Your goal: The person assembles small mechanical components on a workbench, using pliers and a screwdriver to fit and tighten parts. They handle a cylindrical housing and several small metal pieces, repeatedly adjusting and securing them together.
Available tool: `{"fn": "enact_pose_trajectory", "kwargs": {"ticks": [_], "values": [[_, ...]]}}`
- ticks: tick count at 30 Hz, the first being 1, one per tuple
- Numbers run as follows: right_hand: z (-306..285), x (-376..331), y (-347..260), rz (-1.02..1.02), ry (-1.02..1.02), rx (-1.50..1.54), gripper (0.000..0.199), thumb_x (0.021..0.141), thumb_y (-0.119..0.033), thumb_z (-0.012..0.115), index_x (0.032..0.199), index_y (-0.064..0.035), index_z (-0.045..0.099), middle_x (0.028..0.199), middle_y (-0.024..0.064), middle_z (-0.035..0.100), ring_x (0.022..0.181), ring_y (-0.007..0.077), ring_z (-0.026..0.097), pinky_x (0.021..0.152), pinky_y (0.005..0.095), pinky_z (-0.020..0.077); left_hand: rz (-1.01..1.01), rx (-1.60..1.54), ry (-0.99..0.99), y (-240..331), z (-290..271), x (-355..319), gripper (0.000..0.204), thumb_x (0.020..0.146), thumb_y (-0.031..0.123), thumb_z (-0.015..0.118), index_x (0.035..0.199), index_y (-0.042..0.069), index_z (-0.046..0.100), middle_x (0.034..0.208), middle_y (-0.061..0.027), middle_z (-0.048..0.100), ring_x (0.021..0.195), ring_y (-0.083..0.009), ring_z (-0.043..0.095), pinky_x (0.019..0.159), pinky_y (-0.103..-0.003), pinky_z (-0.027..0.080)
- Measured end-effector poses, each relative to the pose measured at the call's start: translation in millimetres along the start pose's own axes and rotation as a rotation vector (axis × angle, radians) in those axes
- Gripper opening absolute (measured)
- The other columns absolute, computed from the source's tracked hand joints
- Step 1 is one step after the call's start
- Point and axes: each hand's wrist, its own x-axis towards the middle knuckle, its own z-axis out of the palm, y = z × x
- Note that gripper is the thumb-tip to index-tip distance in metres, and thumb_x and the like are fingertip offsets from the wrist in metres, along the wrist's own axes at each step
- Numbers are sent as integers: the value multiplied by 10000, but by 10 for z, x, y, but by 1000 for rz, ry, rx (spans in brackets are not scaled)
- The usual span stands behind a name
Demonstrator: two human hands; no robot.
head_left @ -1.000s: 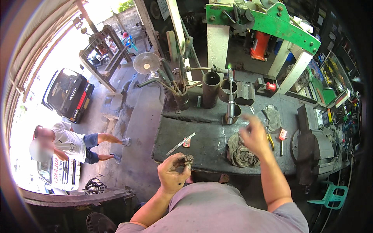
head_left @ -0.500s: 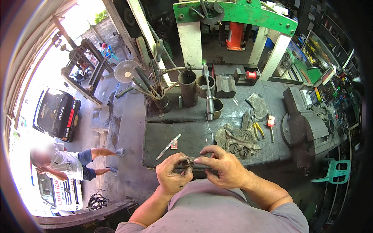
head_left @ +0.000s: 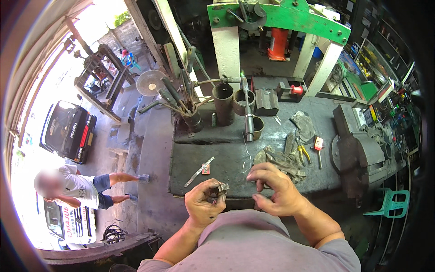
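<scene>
In front of my chest, at the bench's near edge, my left hand (head_left: 201, 205) pinches a small dark metal part (head_left: 221, 188) between thumb and fingers. The part looks blocky; its exact kind is too small to make out. My right hand (head_left: 282, 192) hovers to the right of it, apart from the part, fingers loosely bent and spread with nothing visible in them. A flat metal ruler-like strip (head_left: 199, 172) lies across a small red packet (head_left: 206, 169) just beyond my left hand. Beyond my right hand is a crumpled dirty rag (head_left: 290, 171).
Yellow-handled pliers (head_left: 304, 155), a second rag (head_left: 302, 126) and a red-and-white box (head_left: 318, 143) lie on the dark workbench (head_left: 217, 158). Metal cylinders (head_left: 224, 104) with tools stand behind. A bench vise (head_left: 360, 152) is at right, a green press frame (head_left: 281, 20) behind. Someone (head_left: 81, 188) walks at left.
My right hand has drawn back to the right, off the metal part, and its fingers have spread. My left hand keeps its pinch on the part.
</scene>
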Motion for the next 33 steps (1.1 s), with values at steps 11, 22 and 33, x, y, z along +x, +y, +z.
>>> {"fn": "enact_pose_trajectory", "kwargs": {"ticks": [11, 22, 33], "values": [[108, -832, 1289, 587, 313, -495, 625, 993, -114, 730, 1585, -63, 537, 1363, 272, 646, 1198, 517, 680, 1013, 569, 580, -109, -113, 40, -212, -192, -123, 386, 859, -187, 696, 1237, -111, 669, 1091, -137, 768, 970, -161, 760, 877, -302, 629], [563, 310, 2397, 457, 161, -938, 945, 979, -467, 810, 1689, 12, 411, 1735, 313, 375, 1485, 474, 505, 1242, 595, 388, -162, -91, 35, -242, -221, -101, 388, 871, -168, 690, 1254, -114, 663, 1114, -136, 770, 978, -163, 765, 891, -296, 630], [111, 771, 2185, 826, 454, 1093, 738, 1125, -580, 618, 1556, 14, 543, 1466, 293, 661, 1302, 414, 681, 1115, 612, 534, -323, -22, 295, -472, -793, -467, 317, 931, -147, 681, 1245, -103, 689, 1081, -110, 776, 945, -128, 744, 855, -253, 593]]}}
